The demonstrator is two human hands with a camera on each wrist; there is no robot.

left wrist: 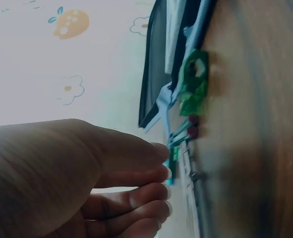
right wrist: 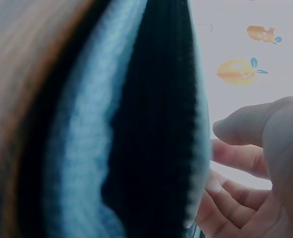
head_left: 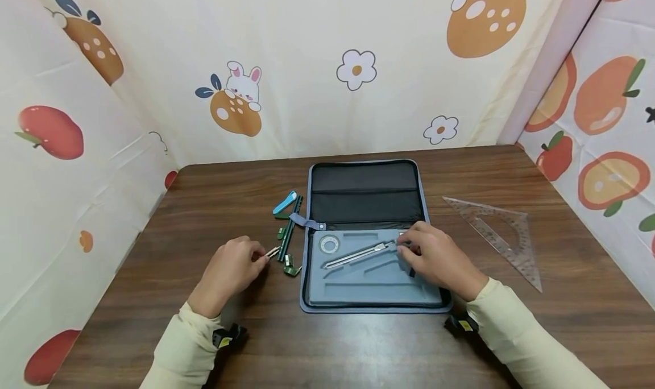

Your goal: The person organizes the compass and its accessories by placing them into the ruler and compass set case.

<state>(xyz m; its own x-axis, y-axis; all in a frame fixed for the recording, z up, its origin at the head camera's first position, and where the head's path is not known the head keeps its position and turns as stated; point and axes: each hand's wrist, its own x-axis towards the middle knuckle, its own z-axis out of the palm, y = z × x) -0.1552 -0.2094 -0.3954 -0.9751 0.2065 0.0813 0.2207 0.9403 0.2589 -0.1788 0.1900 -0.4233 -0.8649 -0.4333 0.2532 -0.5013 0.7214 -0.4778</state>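
Observation:
A blue zip case (head_left: 376,309) lies unfolded, with a moulded pale blue tray in its near half. Over that tray slants a silver compass (head_left: 355,256); my right hand (head_left: 440,258) has its thumb and fingertips around the upper right end. In the right wrist view the case edge hides that grip. My left hand (head_left: 232,269), left of the case, pinches a slim metal drawing tool (head_left: 273,252) low over the table. The left wrist view shows a small knob on this metal tool (left wrist: 188,181); its exact kind is unclear.
Dark green pencils (head_left: 290,230), a blue folding cutter (head_left: 285,202), and green pieces including a sharpener (head_left: 290,267) lie left of the case. A ring-shaped white piece (head_left: 329,244) sits in the tray. On the right lies a clear set square (head_left: 504,235).

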